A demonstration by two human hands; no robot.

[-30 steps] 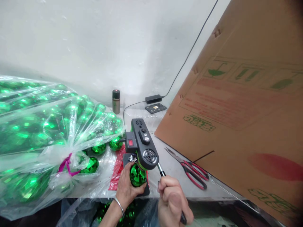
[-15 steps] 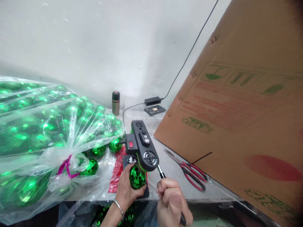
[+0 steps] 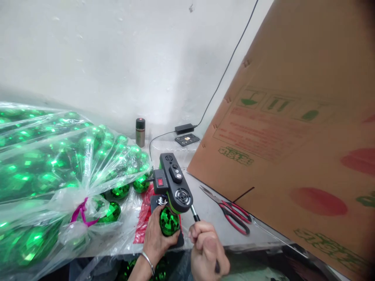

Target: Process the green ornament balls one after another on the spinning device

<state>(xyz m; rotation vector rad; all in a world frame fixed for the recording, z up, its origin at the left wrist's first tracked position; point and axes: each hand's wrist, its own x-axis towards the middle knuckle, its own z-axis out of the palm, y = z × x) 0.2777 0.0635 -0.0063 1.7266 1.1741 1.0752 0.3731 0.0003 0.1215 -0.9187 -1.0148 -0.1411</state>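
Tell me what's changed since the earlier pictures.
Only the view shifted: the scene sits slightly further left and lower in frame. Nothing was taken hold of or let go. The left grip still holds the green ball, the right grip still holds the lever, and the scissors stay put.

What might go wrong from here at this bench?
The left hand holds a shiny green faceted ball close to the red-switched black machine, while the right hand grips a black-handled metal rod; a slip might pinch a finger.

The red-and-black-handled scissors lie beyond the right hand, so a sideways swing might knock them.

The green ball at the clear plastic bag's edge might roll if bumped.
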